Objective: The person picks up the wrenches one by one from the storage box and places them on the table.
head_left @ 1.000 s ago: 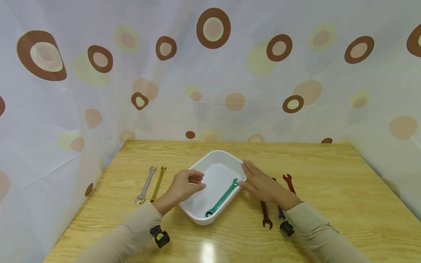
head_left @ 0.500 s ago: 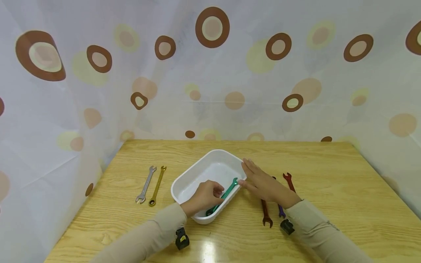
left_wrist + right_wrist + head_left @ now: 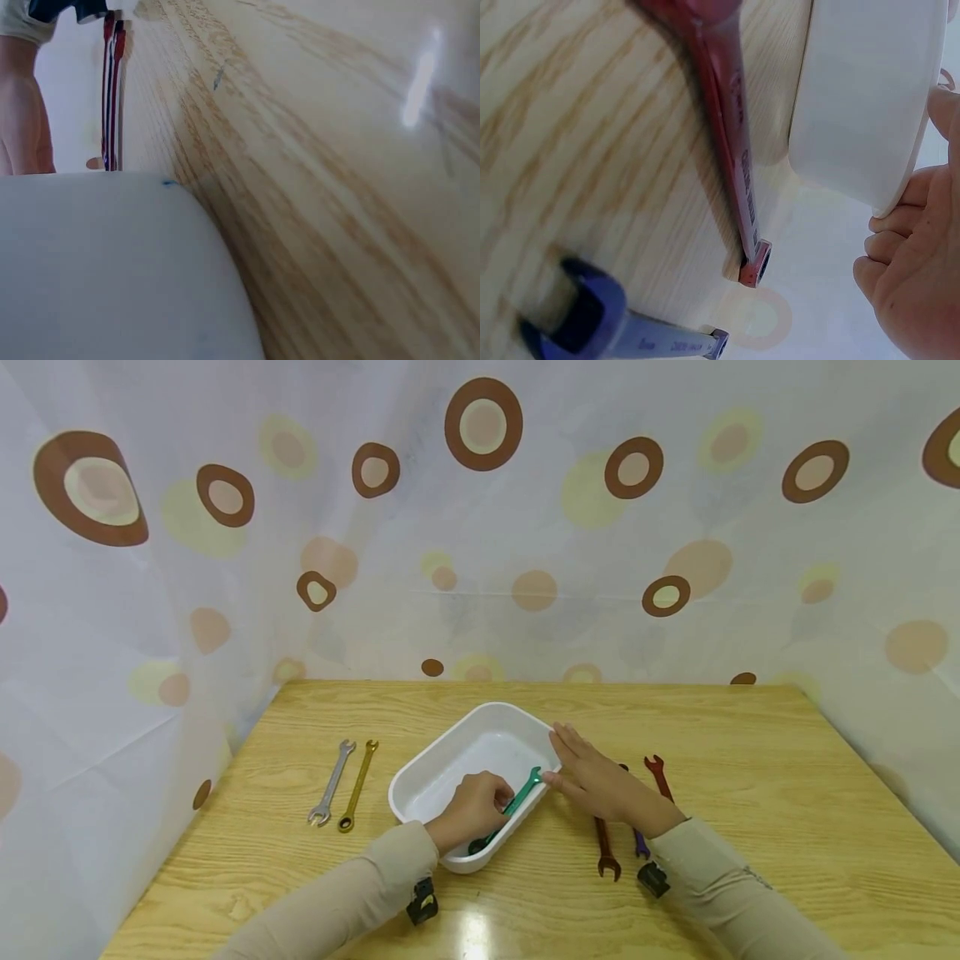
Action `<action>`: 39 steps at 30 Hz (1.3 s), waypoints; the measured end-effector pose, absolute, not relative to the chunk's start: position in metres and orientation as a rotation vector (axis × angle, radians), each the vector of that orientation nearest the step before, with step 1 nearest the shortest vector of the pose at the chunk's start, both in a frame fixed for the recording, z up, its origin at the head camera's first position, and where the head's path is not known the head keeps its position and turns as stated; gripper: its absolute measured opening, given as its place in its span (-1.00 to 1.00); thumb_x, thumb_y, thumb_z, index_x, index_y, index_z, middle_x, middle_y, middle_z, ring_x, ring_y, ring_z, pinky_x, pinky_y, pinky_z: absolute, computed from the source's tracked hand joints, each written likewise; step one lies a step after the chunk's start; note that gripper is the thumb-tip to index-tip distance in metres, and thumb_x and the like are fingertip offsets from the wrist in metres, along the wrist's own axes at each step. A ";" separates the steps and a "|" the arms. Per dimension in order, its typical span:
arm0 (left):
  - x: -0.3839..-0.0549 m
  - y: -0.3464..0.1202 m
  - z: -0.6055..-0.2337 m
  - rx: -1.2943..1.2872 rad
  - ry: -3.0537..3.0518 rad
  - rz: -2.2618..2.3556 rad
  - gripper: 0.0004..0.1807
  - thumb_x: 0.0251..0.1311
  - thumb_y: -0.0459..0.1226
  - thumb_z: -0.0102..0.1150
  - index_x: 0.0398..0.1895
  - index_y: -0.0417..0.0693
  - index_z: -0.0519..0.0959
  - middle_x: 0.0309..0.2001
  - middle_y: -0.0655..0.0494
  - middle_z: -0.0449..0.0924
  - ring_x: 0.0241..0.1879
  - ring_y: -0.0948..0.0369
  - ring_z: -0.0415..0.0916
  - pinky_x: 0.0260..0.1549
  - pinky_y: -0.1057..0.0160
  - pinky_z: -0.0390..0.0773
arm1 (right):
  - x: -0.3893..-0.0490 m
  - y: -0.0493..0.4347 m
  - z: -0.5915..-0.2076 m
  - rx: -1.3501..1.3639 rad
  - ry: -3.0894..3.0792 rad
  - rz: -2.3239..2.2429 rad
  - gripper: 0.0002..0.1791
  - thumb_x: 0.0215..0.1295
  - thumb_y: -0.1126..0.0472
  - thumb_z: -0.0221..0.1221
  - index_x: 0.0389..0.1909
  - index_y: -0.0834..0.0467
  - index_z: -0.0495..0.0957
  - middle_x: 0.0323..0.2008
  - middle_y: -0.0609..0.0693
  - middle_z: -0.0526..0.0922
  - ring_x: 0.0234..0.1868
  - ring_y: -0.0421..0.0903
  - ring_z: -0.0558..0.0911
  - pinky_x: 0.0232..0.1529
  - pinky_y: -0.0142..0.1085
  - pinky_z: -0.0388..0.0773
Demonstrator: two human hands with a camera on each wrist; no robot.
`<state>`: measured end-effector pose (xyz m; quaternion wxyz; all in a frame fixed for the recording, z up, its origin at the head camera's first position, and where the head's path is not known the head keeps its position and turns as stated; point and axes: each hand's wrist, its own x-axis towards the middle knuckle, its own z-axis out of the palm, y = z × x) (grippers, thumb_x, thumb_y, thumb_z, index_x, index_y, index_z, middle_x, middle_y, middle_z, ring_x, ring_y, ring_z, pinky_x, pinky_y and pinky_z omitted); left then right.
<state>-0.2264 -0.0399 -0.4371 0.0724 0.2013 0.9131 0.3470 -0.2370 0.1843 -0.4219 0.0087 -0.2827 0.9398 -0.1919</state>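
Note:
A white plastic tray (image 3: 431, 756) sits at an angle on the table, with a green wrench (image 3: 528, 783) lying along its right inner wall. My left hand (image 3: 472, 806) reaches into the tray, its thumb and curled fingers pinching the middle of that wrench. The hand covers part of the handle. At the tray's right corner my right hand (image 3: 596, 781) touches the rim with fairly straight fingers. In the right wrist view, the fingers of that hand (image 3: 922, 247) lie against the outside of the rim. The left wrist view shows the tray's wall (image 3: 112, 262), but not the left hand.
On the wooden table (image 3: 750, 777), a silver wrench (image 3: 331, 785) and a gold wrench (image 3: 359, 785) lie left of the tray. Under and beside the right forearm are a dark red wrench (image 3: 607, 853), a purple wrench (image 3: 641, 844) and a red wrench (image 3: 658, 773).
My left hand has moved right and down from above the tray's left side to the green wrench, and its fingers have closed on it. My right hand has stayed at the rim.

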 end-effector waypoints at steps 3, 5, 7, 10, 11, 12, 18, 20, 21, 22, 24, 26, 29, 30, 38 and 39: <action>-0.228 -0.040 -0.438 0.590 2.722 1.078 -0.80 -0.13 -0.48 0.37 -0.34 -0.24 0.70 -0.45 0.09 0.64 -0.46 0.33 0.50 -0.43 0.39 0.53 | -0.237 0.185 -0.422 -0.887 2.942 -0.596 -0.15 0.46 -0.17 -0.11 0.46 0.38 -0.08 0.49 0.29 -0.13 0.49 0.23 -0.12 0.39 0.12 -0.02; -0.229 -0.041 -0.439 0.577 2.706 1.112 -0.83 -0.14 -0.48 0.38 -0.39 -0.23 0.70 -0.48 0.10 0.66 -0.48 0.34 0.50 -0.44 0.40 0.53 | -0.237 0.185 -0.422 -0.890 2.946 -0.599 -0.15 0.45 -0.17 -0.10 0.46 0.38 -0.07 0.48 0.30 -0.12 0.49 0.24 -0.12 0.39 0.13 -0.01; -0.229 -0.041 -0.439 0.549 2.685 1.143 -0.84 -0.16 -0.49 0.39 -0.41 -0.22 0.71 -0.50 0.12 0.66 -0.50 0.36 0.51 -0.45 0.42 0.52 | -0.237 0.185 -0.422 -0.896 2.951 -0.597 -0.15 0.45 -0.16 -0.09 0.45 0.39 -0.07 0.48 0.32 -0.10 0.48 0.25 -0.11 0.38 0.13 0.00; -0.229 -0.041 -0.438 0.521 2.661 1.168 -0.84 -0.18 -0.49 0.40 -0.42 -0.23 0.71 -0.52 0.11 0.67 -0.51 0.36 0.53 -0.44 0.43 0.53 | -0.236 0.185 -0.422 -0.891 2.949 -0.597 -0.15 0.46 -0.16 -0.09 0.45 0.38 -0.07 0.48 0.31 -0.11 0.49 0.24 -0.11 0.39 0.12 -0.01; -0.229 -0.041 -0.438 0.512 2.653 1.172 -0.83 -0.17 -0.49 0.40 -0.41 -0.23 0.72 -0.52 0.11 0.67 -0.51 0.35 0.54 -0.44 0.43 0.53 | -0.236 0.185 -0.422 -0.890 2.949 -0.595 -0.15 0.46 -0.16 -0.10 0.46 0.38 -0.07 0.48 0.31 -0.11 0.49 0.23 -0.12 0.39 0.12 -0.01; -0.228 -0.041 -0.437 0.505 2.642 1.177 -0.83 -0.17 -0.49 0.40 -0.41 -0.23 0.72 -0.52 0.11 0.67 -0.50 0.34 0.55 -0.43 0.42 0.53 | -0.236 0.184 -0.422 -0.882 2.945 -0.594 -0.15 0.46 -0.17 -0.11 0.46 0.37 -0.08 0.48 0.30 -0.12 0.49 0.22 -0.13 0.40 0.11 -0.02; -0.228 -0.041 -0.435 0.431 2.555 1.219 -0.81 -0.08 -0.50 0.37 -0.32 -0.25 0.72 -0.45 0.08 0.69 -0.42 0.30 0.58 -0.36 0.39 0.56 | -0.236 0.184 -0.422 -0.875 2.941 -0.591 -0.15 0.46 -0.17 -0.11 0.46 0.37 -0.09 0.49 0.29 -0.12 0.49 0.21 -0.13 0.40 0.10 -0.03; -0.228 -0.041 -0.435 0.397 2.521 1.241 -0.80 -0.06 -0.51 0.36 -0.29 -0.26 0.71 -0.43 0.07 0.69 -0.40 0.30 0.58 -0.34 0.37 0.56 | -0.236 0.184 -0.421 -0.879 2.942 -0.597 -0.16 0.46 -0.16 -0.10 0.46 0.38 -0.08 0.48 0.30 -0.12 0.49 0.23 -0.12 0.40 0.11 -0.03; -0.228 -0.041 -0.435 0.384 2.510 1.250 -0.79 -0.06 -0.51 0.36 -0.28 -0.26 0.71 -0.42 0.07 0.69 -0.39 0.30 0.58 -0.34 0.37 0.57 | -0.236 0.184 -0.421 -0.885 2.943 -0.598 -0.16 0.46 -0.15 -0.10 0.45 0.39 -0.08 0.48 0.31 -0.11 0.48 0.24 -0.12 0.39 0.12 -0.03; -0.228 -0.041 -0.435 0.371 2.498 1.264 -0.79 -0.06 -0.52 0.36 -0.28 -0.27 0.71 -0.42 0.06 0.69 -0.39 0.29 0.58 -0.33 0.36 0.57 | -0.236 0.184 -0.421 -0.885 2.942 -0.602 -0.15 0.46 -0.16 -0.11 0.45 0.39 -0.08 0.48 0.31 -0.11 0.48 0.24 -0.11 0.39 0.12 -0.03; -0.228 -0.041 -0.434 0.341 2.480 1.285 -0.78 -0.07 -0.52 0.35 -0.27 -0.28 0.70 -0.41 0.05 0.68 -0.38 0.28 0.57 -0.33 0.34 0.57 | -0.236 0.185 -0.421 -0.877 2.936 -0.605 -0.15 0.46 -0.18 -0.12 0.46 0.37 -0.08 0.48 0.30 -0.12 0.49 0.23 -0.12 0.40 0.12 -0.03; -0.228 -0.041 -0.433 0.314 2.463 1.308 -0.76 -0.07 -0.53 0.35 -0.25 -0.30 0.70 -0.41 0.04 0.67 -0.38 0.28 0.56 -0.33 0.33 0.57 | -0.237 0.185 -0.421 -0.874 2.931 -0.601 -0.14 0.46 -0.20 -0.13 0.46 0.36 -0.09 0.49 0.28 -0.13 0.49 0.23 -0.13 0.40 0.12 -0.03; -0.228 -0.040 -0.431 0.280 2.445 1.335 -0.75 -0.08 -0.53 0.34 -0.24 -0.31 0.68 -0.41 0.04 0.66 -0.40 0.29 0.53 -0.35 0.34 0.56 | -0.237 0.185 -0.421 -0.864 2.921 -0.594 -0.13 0.45 -0.22 -0.15 0.47 0.33 -0.10 0.50 0.24 -0.15 0.50 0.20 -0.15 0.40 0.11 -0.03; -0.227 -0.040 -0.431 0.270 2.438 1.344 -0.74 -0.08 -0.53 0.34 -0.23 -0.31 0.68 -0.41 0.03 0.66 -0.40 0.29 0.52 -0.36 0.34 0.56 | -0.237 0.185 -0.421 -0.865 2.919 -0.593 -0.13 0.45 -0.22 -0.16 0.48 0.33 -0.10 0.50 0.24 -0.15 0.50 0.20 -0.15 0.40 0.11 -0.02; -0.229 -0.041 -0.432 0.235 2.438 1.376 -0.73 -0.12 -0.52 0.37 -0.24 -0.30 0.68 -0.41 0.03 0.65 -0.38 0.26 0.54 -0.35 0.33 0.57 | -0.237 0.186 -0.422 -0.875 2.923 -0.591 -0.14 0.45 -0.21 -0.15 0.47 0.34 -0.09 0.50 0.25 -0.14 0.49 0.21 -0.14 0.39 0.12 -0.01; -0.229 -0.041 -0.432 0.238 2.446 1.370 -0.73 -0.12 -0.52 0.37 -0.24 -0.29 0.68 -0.42 0.04 0.64 -0.37 0.25 0.55 -0.35 0.33 0.58 | -0.237 0.186 -0.421 -0.874 2.925 -0.590 -0.14 0.45 -0.21 -0.14 0.47 0.34 -0.09 0.50 0.25 -0.14 0.49 0.20 -0.13 0.39 0.12 -0.01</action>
